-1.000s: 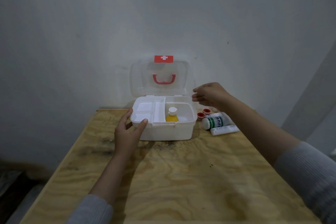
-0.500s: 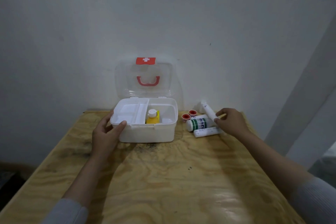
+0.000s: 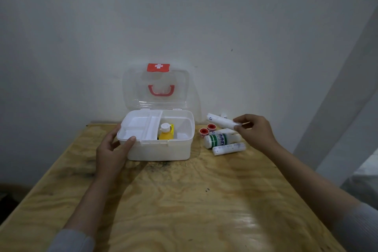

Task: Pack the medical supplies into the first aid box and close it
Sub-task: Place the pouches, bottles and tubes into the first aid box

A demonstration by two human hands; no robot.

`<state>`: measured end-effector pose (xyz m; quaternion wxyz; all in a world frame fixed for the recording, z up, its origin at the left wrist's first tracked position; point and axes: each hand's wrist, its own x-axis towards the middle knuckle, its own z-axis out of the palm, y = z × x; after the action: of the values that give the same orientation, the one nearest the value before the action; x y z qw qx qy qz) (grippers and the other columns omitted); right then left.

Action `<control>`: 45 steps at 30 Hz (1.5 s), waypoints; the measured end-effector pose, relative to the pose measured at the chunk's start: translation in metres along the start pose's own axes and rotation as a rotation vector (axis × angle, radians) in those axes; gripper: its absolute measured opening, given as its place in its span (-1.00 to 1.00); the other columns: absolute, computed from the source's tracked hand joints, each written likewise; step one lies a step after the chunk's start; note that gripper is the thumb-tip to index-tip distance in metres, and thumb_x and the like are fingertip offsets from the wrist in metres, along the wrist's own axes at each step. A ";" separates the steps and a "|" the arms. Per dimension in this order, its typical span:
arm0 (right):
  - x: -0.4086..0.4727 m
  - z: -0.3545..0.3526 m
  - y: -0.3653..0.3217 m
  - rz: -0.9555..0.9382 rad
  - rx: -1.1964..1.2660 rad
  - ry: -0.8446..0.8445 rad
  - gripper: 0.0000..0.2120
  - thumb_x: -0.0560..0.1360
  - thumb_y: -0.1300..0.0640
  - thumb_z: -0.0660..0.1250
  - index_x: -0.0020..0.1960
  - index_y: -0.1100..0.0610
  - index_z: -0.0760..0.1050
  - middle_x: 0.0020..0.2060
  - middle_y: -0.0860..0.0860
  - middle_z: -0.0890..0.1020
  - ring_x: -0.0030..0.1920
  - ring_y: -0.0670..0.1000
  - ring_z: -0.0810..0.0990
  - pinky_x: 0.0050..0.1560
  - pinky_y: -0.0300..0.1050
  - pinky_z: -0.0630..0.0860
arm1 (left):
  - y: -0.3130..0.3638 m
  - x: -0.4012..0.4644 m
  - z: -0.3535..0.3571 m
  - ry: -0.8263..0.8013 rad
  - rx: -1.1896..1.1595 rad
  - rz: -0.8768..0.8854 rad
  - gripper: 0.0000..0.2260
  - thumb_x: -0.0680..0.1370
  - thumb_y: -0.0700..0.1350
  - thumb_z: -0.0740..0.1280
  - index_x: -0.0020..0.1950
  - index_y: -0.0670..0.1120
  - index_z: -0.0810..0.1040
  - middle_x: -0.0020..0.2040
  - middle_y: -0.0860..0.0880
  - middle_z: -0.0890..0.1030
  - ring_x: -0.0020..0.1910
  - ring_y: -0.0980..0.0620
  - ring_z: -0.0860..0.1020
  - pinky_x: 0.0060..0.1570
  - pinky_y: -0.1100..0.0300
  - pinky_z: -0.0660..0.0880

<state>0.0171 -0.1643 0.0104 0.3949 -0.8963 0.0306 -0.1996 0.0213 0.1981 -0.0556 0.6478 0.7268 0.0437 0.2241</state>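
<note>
Glossy white plastic box [image 3: 161, 149] (clear lid up), left hand [image 3: 111, 149] gripping its near-left corner, right hand [image 3: 255, 131] pinching one white roll [image 3: 219, 121], plywood tabletop [image 3: 184, 200], two red-capped tubs [image 3: 207, 129]

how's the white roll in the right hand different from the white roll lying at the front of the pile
The held roll is pinched in the right hand and lifted clear of the table; the lying roll rests on the table, untouched. The held roll slants down toward the hand; the lying roll is nearly level. Both are white cylinders outside the box.
</note>
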 end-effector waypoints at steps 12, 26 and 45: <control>0.011 0.047 -0.099 -0.251 0.103 -0.047 -0.83 0.41 0.26 0.40 -0.01 0.13 0.64 -0.12 -0.03 0.65 -0.19 -0.11 0.60 -0.32 -0.46 0.47 | -0.006 0.005 -0.006 -0.033 -0.002 -0.007 -0.37 0.31 0.12 0.50 0.35 0.02 0.48 0.31 0.03 0.54 0.21 -0.01 0.55 0.07 0.00 0.58; 0.000 0.114 -0.171 -0.501 -0.236 -0.267 -0.78 0.38 0.18 0.45 0.01 0.22 0.60 -0.08 0.11 0.67 -0.19 -0.02 0.55 -0.13 -0.22 0.48 | -0.002 0.003 -0.007 -0.043 0.001 -0.009 -0.41 0.40 -0.01 0.50 0.39 -0.02 0.44 0.38 0.00 0.47 0.25 -0.03 0.49 0.04 0.10 0.57; 0.001 0.007 -0.040 -0.073 -0.342 -0.143 -0.89 0.42 0.19 0.42 -0.06 0.18 0.64 -0.18 0.04 0.68 -0.25 -0.09 0.58 -0.23 -0.33 0.47 | -0.006 0.005 -0.008 -0.021 -0.040 -0.010 -0.45 0.39 -0.04 0.50 0.36 -0.03 0.47 0.32 0.02 0.52 0.18 -0.01 0.54 0.01 0.09 0.58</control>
<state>0.0169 -0.1321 0.0353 0.2302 -0.9628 0.0033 -0.1416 0.0247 0.2079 -0.0598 0.6636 0.7160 0.0362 0.2138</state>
